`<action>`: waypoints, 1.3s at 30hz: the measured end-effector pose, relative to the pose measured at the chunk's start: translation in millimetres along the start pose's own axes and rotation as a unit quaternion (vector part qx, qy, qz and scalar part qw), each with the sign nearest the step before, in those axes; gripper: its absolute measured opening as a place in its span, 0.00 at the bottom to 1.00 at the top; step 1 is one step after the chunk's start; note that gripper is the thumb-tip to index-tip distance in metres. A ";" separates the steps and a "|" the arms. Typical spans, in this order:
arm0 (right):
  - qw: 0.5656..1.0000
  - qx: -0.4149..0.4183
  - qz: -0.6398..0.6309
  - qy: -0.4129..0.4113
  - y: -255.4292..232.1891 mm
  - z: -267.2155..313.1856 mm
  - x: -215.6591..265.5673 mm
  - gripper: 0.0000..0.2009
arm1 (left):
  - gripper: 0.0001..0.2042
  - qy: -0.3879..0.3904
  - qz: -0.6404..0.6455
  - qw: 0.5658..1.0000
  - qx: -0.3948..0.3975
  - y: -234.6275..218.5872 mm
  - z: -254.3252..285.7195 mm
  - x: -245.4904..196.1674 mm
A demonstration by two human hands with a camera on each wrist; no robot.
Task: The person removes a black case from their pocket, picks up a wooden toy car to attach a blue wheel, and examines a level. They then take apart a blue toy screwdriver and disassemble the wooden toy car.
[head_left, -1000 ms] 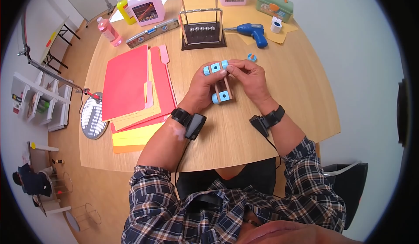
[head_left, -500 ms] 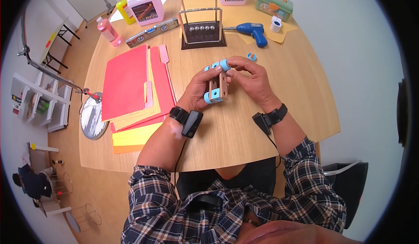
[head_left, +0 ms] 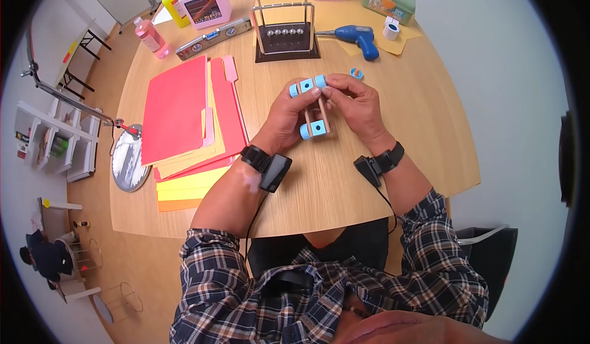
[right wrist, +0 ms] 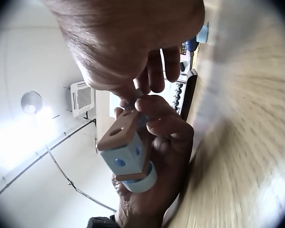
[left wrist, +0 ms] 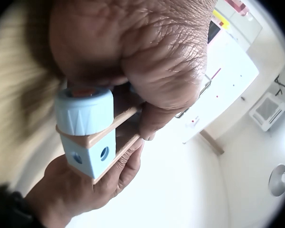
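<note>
My left hand [head_left: 284, 118] grips a toy frame of brown perforated strips [head_left: 325, 113] and light blue blocks [head_left: 318, 128] above the table, its thumb lying by the upper block [head_left: 306, 86]. At the frame's upper right corner, the thumb and index finger of my right hand [head_left: 364, 107] pinch a round blue nut [head_left: 320, 81]. In the left wrist view a ribbed blue nut [left wrist: 85, 114] sits against a strip, orange showing in its centre. The right wrist view shows a block [right wrist: 119, 160] between two strips; the pinching fingertips partly hide the far end.
Beyond my hands lie a loose blue piece with an orange centre [head_left: 356, 73], a blue toy drill [head_left: 362, 38] and a Newton's cradle [head_left: 286, 49]. Red and yellow folders [head_left: 178, 110] cover the left side, a spirit level [head_left: 213, 39] behind them. A green toolbox [head_left: 388, 3] stands far right.
The toy frame has turned in my left hand, so the gap between its strips shows again. My right thumb has come onto the corner nut. The head view has shifted slightly.
</note>
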State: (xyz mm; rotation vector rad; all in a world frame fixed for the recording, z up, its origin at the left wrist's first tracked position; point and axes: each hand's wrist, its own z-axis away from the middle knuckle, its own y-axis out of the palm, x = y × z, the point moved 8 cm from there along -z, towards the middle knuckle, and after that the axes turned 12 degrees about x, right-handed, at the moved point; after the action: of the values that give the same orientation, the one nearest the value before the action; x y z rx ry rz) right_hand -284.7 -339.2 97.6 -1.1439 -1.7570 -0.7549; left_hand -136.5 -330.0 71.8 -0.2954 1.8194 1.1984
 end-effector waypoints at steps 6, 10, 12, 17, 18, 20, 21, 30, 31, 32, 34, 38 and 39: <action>0.999 -0.003 -0.030 0.039 -0.3 -0.3 -5.6 0.08 | 0.15 0.021 -0.045 0.998 -0.034 -3.3 3.1 -1.4; 0.997 0.035 -0.023 0.069 4.3 -1.6 -1.9 0.09 | 0.16 -0.023 0.027 0.999 -0.020 -13.9 4.8 3.1; 0.998 0.040 -0.003 0.053 4.5 -1.6 3.4 0.10 | 0.16 -0.030 0.036 0.999 -0.028 -15.8 5.4 4.3; 0.991 0.021 0.133 0.012 -4.9 -1.9 15.9 0.14 | 0.15 -0.029 0.056 0.996 -0.063 -10.0 8.1 0.2; 0.986 0.026 0.162 0.002 -5.7 -2.7 19.3 0.15 | 0.16 -0.038 0.062 0.995 -0.066 -8.2 10.2 -0.4; 0.981 0.030 0.191 -0.008 -6.7 -3.6 22.6 0.15 | 0.17 -0.046 0.068 0.994 -0.069 -9.3 11.0 1.2; 0.980 0.046 0.194 -0.022 -4.5 -3.9 24.5 0.16 | 0.18 -0.047 0.077 0.994 -0.065 -10.6 9.9 3.2; 0.981 0.069 0.179 -0.038 3.1 -2.9 29.4 0.15 | 0.18 -0.064 0.156 0.985 -0.026 -3.8 8.0 9.3; 0.981 0.067 0.175 -0.043 3.4 -2.5 29.9 0.15 | 0.19 -0.065 0.158 0.985 -0.025 -2.9 7.9 9.4; 0.981 0.068 0.175 -0.042 3.3 -2.3 28.9 0.15 | 0.19 -0.065 0.158 0.985 -0.026 -1.3 7.7 8.7; 0.979 0.069 0.174 -0.077 4.1 -1.2 32.0 0.15 | 0.18 -0.062 0.158 0.985 -0.024 2.3 7.7 7.4; 0.983 0.066 0.152 -0.075 4.5 -0.5 29.6 0.14 | 0.20 -0.061 0.099 0.993 -0.012 -0.3 6.8 8.3; 0.987 0.063 0.136 -0.059 3.7 -0.5 27.5 0.13 | 0.20 -0.058 0.064 0.996 -0.014 -2.6 6.3 7.3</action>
State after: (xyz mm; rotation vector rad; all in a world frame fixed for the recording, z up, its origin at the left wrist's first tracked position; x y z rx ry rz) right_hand -286.3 -327.6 122.7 -1.3304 -1.6738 -0.4141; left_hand -135.5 -324.1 63.8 -0.1235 1.7434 1.3043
